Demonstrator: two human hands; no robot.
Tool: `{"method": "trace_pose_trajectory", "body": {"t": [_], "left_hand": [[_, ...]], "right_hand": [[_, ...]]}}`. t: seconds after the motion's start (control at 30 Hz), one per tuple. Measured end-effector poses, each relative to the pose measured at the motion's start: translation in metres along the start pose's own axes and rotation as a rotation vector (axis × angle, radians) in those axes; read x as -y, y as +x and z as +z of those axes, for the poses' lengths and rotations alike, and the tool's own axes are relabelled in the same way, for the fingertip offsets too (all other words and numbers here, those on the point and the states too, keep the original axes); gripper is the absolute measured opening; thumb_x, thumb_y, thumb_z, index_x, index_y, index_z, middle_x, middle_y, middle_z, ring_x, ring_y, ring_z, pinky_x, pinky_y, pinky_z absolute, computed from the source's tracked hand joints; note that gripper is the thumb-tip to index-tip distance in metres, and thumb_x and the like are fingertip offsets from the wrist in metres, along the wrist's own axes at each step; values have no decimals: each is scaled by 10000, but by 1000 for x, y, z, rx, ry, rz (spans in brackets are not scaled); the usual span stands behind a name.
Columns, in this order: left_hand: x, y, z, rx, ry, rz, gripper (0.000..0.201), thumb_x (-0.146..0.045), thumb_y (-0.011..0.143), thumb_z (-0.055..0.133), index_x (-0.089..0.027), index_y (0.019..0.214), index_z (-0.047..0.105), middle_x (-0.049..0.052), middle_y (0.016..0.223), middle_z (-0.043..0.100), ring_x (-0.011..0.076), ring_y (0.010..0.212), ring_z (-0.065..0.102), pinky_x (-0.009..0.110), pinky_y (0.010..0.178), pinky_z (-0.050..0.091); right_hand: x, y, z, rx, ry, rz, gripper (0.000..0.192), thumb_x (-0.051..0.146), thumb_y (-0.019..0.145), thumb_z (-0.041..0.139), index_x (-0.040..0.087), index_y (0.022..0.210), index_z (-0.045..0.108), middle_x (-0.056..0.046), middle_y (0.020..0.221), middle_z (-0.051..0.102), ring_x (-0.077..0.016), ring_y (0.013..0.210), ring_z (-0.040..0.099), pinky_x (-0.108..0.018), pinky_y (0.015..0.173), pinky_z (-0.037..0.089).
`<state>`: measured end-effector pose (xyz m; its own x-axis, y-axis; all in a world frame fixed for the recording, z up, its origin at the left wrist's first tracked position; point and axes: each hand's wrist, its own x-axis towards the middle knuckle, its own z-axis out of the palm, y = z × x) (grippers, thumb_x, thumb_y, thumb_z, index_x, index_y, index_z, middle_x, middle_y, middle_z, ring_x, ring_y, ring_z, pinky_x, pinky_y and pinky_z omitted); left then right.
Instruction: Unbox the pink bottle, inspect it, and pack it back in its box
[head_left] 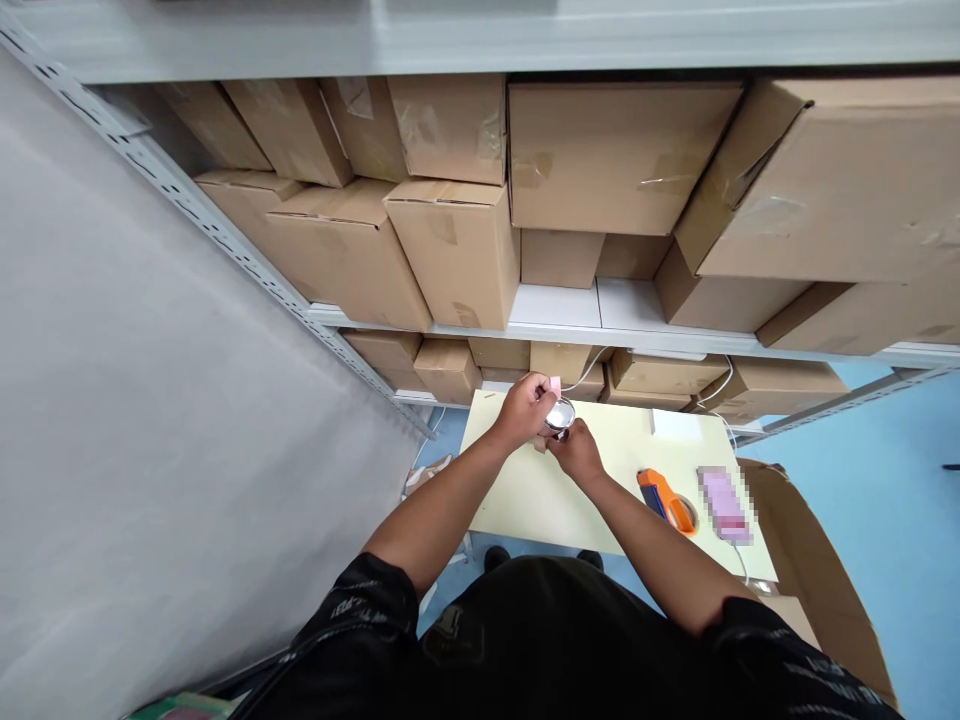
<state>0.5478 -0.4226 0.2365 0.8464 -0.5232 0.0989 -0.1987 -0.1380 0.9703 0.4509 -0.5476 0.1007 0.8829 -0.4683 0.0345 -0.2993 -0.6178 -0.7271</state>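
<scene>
My left hand (525, 408) and right hand (574, 452) meet above the far edge of the pale yellow table (540, 500), both closed around a small shiny round tin (560, 415). A pink slip (556, 384) pokes up past my left fingers. Right of the tin, on the table, lie an orange tape dispenser (666, 500) and a pink phone (724, 505).

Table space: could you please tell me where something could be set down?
The table is bare on its near left, below the left hand and right hand holding a small shiny round thing. The right side is crowded: tape dispenser, pink phone, white box.
</scene>
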Motion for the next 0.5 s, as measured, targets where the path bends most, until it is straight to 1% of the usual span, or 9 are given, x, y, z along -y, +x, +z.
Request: {"method": "trace_pose_trajectory", "body": {"t": [0.07,0.17,0.23,0.3,0.4,0.43,0.5], "left_hand": [[-3,1,-4,-5,-52,18,79,-255,844,619,-206,816,565,-12,785,615,124,697,574,229,617,449],[-15,6,-15,12,-175,17,127,-283,866,630,-210,819,537,-32,706,607,102,603,550,221,586,436],[-24,10,-22,20,-247,6,170,-309,882,642,-214,819,516,-45,656,592,88,543,523,212,555,418],[-31,12,-26,17,-284,-5,193,-315,884,652,-217,811,502,-51,620,582,81,506,507,206,526,398],[-33,12,-27,-1,-288,-21,194,-302,872,656,-219,795,499,-58,591,578,80,485,505,198,501,383],[-31,12,-27,-8,-283,-24,187,-298,868,655,-219,794,503,-60,590,580,79,487,508,196,501,384],[-27,13,-26,-23,-283,-26,177,-294,862,649,-217,791,506,-63,595,584,76,491,512,189,505,389]], "right_hand": [[-3,1,2,19,-20,8,194,292,766,730,191,923,677,-45,902,612,-198,777,590,-313,732,496],[-7,3,1,54,-44,5,223,284,766,739,189,963,696,-45,893,618,-196,764,591,-307,723,488],[-9,4,-2,73,-47,-9,233,286,776,739,191,987,708,-48,910,618,-190,755,591,-300,711,489],[-10,5,-4,76,-36,-28,276,303,798,727,197,1053,716,-52,960,617,-180,750,595,-300,718,503],[-13,2,-9,68,-12,-36,402,365,846,689,218,1220,696,-62,1065,599,-178,766,616,-332,765,539],[-14,1,-11,68,-11,-43,440,387,854,682,227,1264,683,-68,1096,592,-190,797,629,-349,787,551],[-14,-3,-16,66,-25,-80,494,402,852,680,241,1318,661,-84,1155,583,-236,921,651,-395,861,565]]}}
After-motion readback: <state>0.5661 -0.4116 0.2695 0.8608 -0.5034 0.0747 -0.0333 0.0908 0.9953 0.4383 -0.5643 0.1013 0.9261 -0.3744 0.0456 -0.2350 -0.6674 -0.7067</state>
